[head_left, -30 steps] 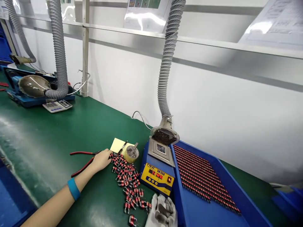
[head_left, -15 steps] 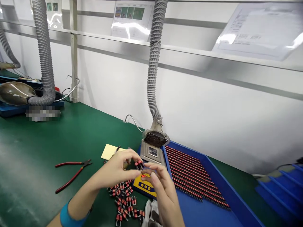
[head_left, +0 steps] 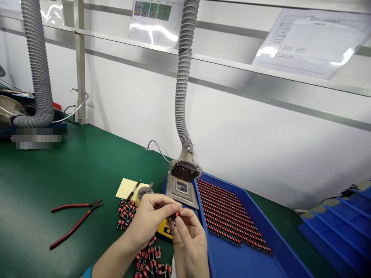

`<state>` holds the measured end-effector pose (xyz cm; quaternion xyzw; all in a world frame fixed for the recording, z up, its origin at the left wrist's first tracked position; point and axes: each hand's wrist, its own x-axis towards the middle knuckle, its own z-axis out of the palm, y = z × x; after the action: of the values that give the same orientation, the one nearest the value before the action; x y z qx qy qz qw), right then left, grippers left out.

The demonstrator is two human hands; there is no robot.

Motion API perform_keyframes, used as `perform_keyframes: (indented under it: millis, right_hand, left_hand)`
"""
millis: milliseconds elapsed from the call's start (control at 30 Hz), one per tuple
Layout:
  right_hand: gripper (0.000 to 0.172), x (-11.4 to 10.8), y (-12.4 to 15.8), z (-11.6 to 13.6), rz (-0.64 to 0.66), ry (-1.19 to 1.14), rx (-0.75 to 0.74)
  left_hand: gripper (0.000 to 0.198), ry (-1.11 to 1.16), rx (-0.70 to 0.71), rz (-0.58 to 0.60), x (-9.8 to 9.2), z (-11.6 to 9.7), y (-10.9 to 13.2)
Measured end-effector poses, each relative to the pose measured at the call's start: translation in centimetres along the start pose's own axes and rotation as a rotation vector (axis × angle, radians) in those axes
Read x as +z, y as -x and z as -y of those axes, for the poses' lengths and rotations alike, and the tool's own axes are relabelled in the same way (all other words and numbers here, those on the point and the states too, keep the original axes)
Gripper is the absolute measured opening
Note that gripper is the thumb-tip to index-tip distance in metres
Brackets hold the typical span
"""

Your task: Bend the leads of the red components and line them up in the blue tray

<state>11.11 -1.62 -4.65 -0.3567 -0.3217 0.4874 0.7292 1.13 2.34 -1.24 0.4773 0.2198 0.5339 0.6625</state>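
My left hand and my right hand meet over the solder pot's front. Between their fingertips is a small red-and-black wire-wound coil, pinched from both sides. Fingers cover most of it. Loose coils of the same kind lie in piles on the green bench under and beside my left forearm. Behind my hands stands the solder pot, a metal-topped box with a small square of shiny metal. Its yellow front panel is partly hidden by my fingers.
Right of my hands, a blue tray holds tight rows of coils. An extraction hood hangs over the pot on a grey hose. Red-handled cutters lie open at left. A yellow notepad, pen and round metal-topped item sit behind the left hand.
My hands have come together, and the right fingers now pinch the coil along with the left. The camera view has shifted slightly to the right.
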Motion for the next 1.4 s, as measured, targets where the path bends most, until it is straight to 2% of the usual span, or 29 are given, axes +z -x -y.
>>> perform_keyframes:
  millis: [133, 233, 300, 333, 400, 467, 500, 633, 700, 767, 800, 867, 933, 1067, 1167, 1233, 1300, 1400]
  right_hand:
    - [0.017, 0.2, 0.2, -0.1, 0.086, -0.085, 0.073]
    - [0.016, 0.7, 0.5, 0.7, 0.035, -0.165, 0.11]
    - [0.017, 0.9, 0.7, 1.1, -0.012, -0.212, 0.124]
    - [0.018, 1.0, 0.7, 1.2, -0.032, -0.235, 0.122]
    - [0.02, 0.9, 0.7, 1.0, -0.051, -0.259, 0.108]
    - [0.021, 0.6, 0.4, 0.7, -0.026, -0.215, 0.082]
    - [0.02, 0.3, 0.3, 0.7, -0.003, -0.163, 0.058]
    - [0.016, -1.0, -0.1, 1.8, 0.042, 0.032, -0.102]
    - [0.022, -1.4, 0.0, 2.8, 0.07, 0.077, -0.076]
    - [0.031, -1.7, 0.3, 3.5, 0.125, 0.124, 0.014]
    - [0.029, -1.7, 0.4, 3.7, 0.156, 0.142, 0.049]
    - [0.021, -1.6, 0.5, 3.9, 0.211, 0.148, 0.062]
    - [0.022, -1.5, 0.2, 4.0, 0.223, 0.127, 0.056]
    - [0.025, -1.8, -0.5, 4.8, 0.065, -0.014, 0.017]
    - [0.023, -2.5, -0.5, 5.2, -0.003, 0.087, -0.109]
    - [0.021, -2.8, -0.2, 5.0, 0.098, 0.255, -0.132]
    - [0.023, -2.9, 0.1, 4.7, 0.233, 0.343, -0.09]
    - [0.016, -2.6, 0.5, 4.0, 0.284, 0.348, -0.057]
  left_hand:
    - [0.027, 0.193, 0.005, -0.207, 0.4, 0.4, 0.1]
    - [0.033, 0.278, 0.081, -0.341, -0.3, -0.2, 0.1]
    - [0.032, 0.272, 0.104, -0.36, -0.9, -0.6, 0.1]
    - [0.032, 0.229, 0.083, -0.306, -1.0, -0.7, 0.1]
    - [0.04, 0.092, -0.008, -0.084, -1.0, -0.6, 0.4]
    - [0.049, -0.04, -0.075, 0.125, -0.7, -0.2, 0.7]
    - [0.048, -0.071, -0.081, 0.179, -0.5, -0.1, 0.8]
    - [0.045, -0.026, -0.107, 0.247, -0.3, -0.5, 1.2]
    - [0.052, 0.02, -0.19, 0.326, -0.5, -1.0, 1.3]
    - [0.059, 0.057, -0.276, 0.401, -0.6, -1.4, 1.4]
    - [0.062, 0.061, -0.312, 0.429, -0.6, -1.6, 1.4]
    - [0.067, 0.016, -0.353, 0.462, -0.6, -1.8, 1.5]
    - [0.069, -0.066, -0.37, 0.46, -0.6, -1.9, 1.5]
    - [0.071, -0.186, -0.375, 0.452, -0.7, -2.3, 1.6]
    - [0.071, -0.186, -0.363, 0.431, -0.8, -2.5, 1.8]
    - [0.068, -0.173, -0.327, 0.405, -0.8, -2.5, 1.8]
    - [0.066, -0.181, -0.306, 0.394, -0.9, -2.5, 1.8]
    - [0.066, -0.23, -0.309, 0.377, -0.9, -2.6, 1.9]
